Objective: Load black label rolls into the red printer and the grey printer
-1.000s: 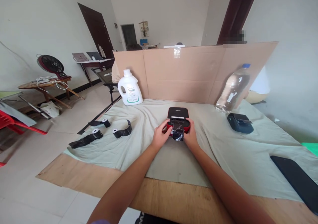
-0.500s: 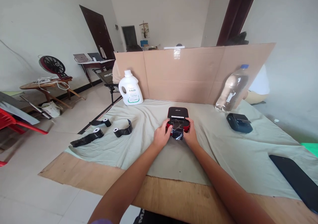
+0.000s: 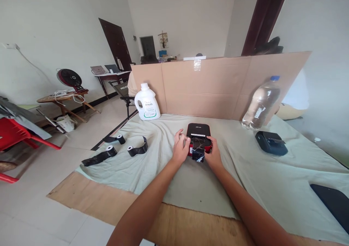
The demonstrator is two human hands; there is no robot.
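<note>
A small black and red portable printer (image 3: 198,129) stands on the cloth in front of me. From its front hangs a strip of shiny black paper (image 3: 198,150). My right hand (image 3: 214,154) grips the printer's right side, fingers at its top edge and thumb low near the front corner. On the opposite side, my left hand (image 3: 180,146) has its thumb against the printer's front left corner. Its other fingers are raised and apart, off the casing. The undersides of both hands are hidden.
Several small rolls of black paper (image 3: 133,150) lie partly unrolled at left. A white detergent jug (image 3: 148,106) and a clear bottle (image 3: 261,104) stand before a cardboard panel (image 3: 203,89). At right are a second dark printer (image 3: 271,143) and a black phone (image 3: 331,202).
My left fingers have lifted off the printer's side, while the right hand keeps its grip, its thumb lower. The whole view has shifted slightly, so everything sits lower and more to the right.
</note>
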